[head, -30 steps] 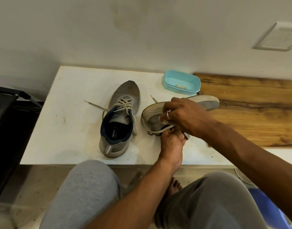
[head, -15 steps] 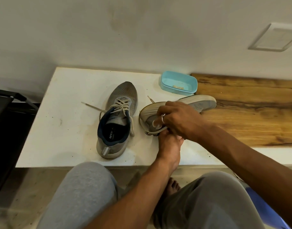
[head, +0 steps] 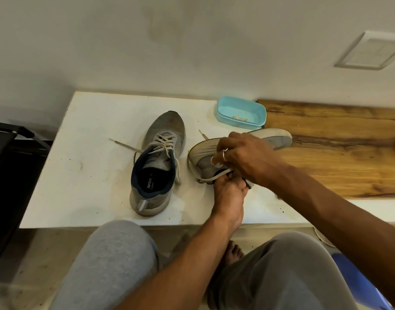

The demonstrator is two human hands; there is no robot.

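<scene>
On the white counter (head: pixel 91 175), left hand (head: pixel 229 193) and right hand (head: pixel 248 157) each close their grip on a grey, white-soled sneaker (head: pixel 203 151) tipped sideways. The upright grey-navy sneaker (head: pixel 163 135) has an insole reading "NITR".

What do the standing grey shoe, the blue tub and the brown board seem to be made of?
Grey shoe: looks like mesh fabric, matt, by its dotted weave. Blue tub: plastic, smooth, slightly glossy, rounded moulded corners. Brown board: probably wood or wood veneer; streaky grain and dark knots.
</scene>
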